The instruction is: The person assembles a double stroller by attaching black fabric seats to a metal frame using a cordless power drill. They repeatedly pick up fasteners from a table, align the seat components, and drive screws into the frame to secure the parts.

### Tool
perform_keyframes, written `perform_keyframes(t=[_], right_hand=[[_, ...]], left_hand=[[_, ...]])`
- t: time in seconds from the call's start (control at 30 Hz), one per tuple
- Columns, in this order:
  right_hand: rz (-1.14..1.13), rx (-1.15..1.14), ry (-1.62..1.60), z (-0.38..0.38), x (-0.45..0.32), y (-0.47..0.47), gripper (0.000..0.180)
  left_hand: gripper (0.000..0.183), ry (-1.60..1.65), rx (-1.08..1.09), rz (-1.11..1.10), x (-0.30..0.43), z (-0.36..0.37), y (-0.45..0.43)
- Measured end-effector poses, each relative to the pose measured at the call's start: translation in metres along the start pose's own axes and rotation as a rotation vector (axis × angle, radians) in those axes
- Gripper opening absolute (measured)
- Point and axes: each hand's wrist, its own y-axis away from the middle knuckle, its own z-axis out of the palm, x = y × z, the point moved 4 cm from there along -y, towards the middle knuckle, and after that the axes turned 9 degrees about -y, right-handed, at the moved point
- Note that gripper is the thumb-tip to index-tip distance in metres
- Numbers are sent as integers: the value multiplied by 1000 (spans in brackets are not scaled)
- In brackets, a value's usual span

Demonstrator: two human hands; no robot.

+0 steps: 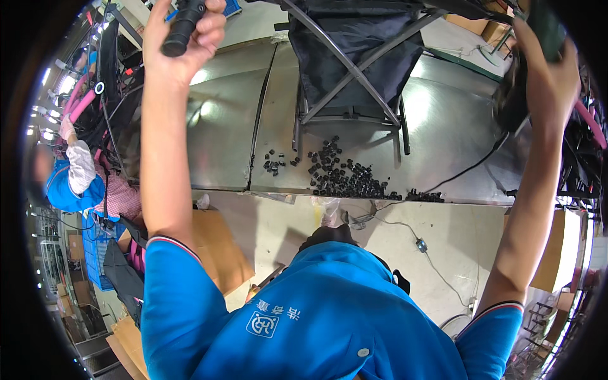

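On the metal-topped workbench (223, 142) stands a folding frame of grey metal tubes (351, 71), crossed in an X, with black fabric (332, 47) behind it. My left hand (190, 42), raised at the upper left, is closed around a black cylindrical handle (178, 40). At the upper right my right hand (551, 76) is spread, its fingers and thumb around a dark green object (546, 33), blurred and cut by the picture's rim. Many small black plastic parts (342, 178) lie heaped at the bench's near edge, below the frame's feet.
A black cable (465, 166) runs over the bench's right side from a dark object. At the left a co-worker (78, 180) in a blue vest handles a pink tube (83, 107). Cardboard (213, 247) and a blue crate (97, 256) stand lower left; a cord (420, 244) crosses the floor.
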Motion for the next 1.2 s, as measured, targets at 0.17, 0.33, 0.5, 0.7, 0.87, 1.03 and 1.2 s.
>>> perform_keyframes(t=[0.17, 0.33, 0.5, 0.7, 0.87, 1.03, 1.2], right_hand=[[160, -280, -518, 50, -14, 139, 88], [838, -565, -713, 124, -10, 254, 93], [1194, -394, -788, 138, 6, 300, 87], [1332, -441, -926, 120, 35, 329, 85], [1431, -542, -1042, 84, 63, 333, 86], [1483, -659, -1113, 35, 89, 302, 99], [1216, -626, -1100, 1, 134, 291, 112]], left_hand=[[29, -620, 290, 10, -190, -33, 21], [18, -1398, 63, -7, -438, -113, 99], [12, -1625, -128, -93, -498, -127, 103], [12, -1671, -90, -70, -507, -118, 91], [13, -1742, -3, -3, -497, -98, 69], [26, -656, 246, -322, -444, 63, -41], [17, -208, 230, -256, -418, 180, -110]])
